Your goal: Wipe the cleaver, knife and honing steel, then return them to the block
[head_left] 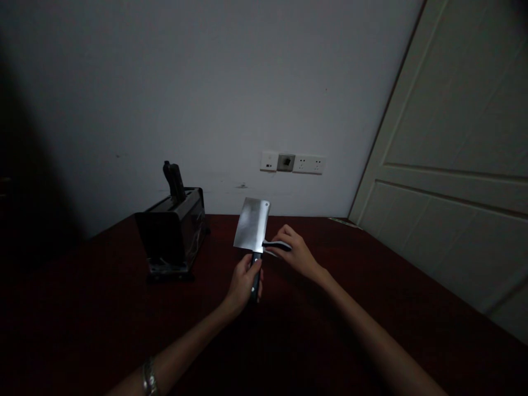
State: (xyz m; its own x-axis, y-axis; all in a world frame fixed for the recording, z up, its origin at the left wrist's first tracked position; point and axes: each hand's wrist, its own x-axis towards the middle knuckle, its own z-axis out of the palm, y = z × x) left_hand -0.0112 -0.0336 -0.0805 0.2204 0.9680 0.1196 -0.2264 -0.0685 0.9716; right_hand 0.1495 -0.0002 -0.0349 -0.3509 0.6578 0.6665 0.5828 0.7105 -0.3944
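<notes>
A cleaver (251,225) with a broad steel blade and a black riveted handle is held up in front of me, blade pointing away. My left hand (243,283) is closed round its handle, thumb on top. From the right, my right hand (295,254) pinches a small tool with a black and white handle (277,245). The tool's tip meets the blade's right edge, close to the handle, where a bright glint shows. Its working end is too small to make out, so its kind cannot be told.
A dark knife block (192,214) with two black-handled knives (175,181) upright in it stands left on the dark red table (305,341). Behind is a pale wall with sockets (307,164) and a switch. A white panelled door (449,159) stands along the right.
</notes>
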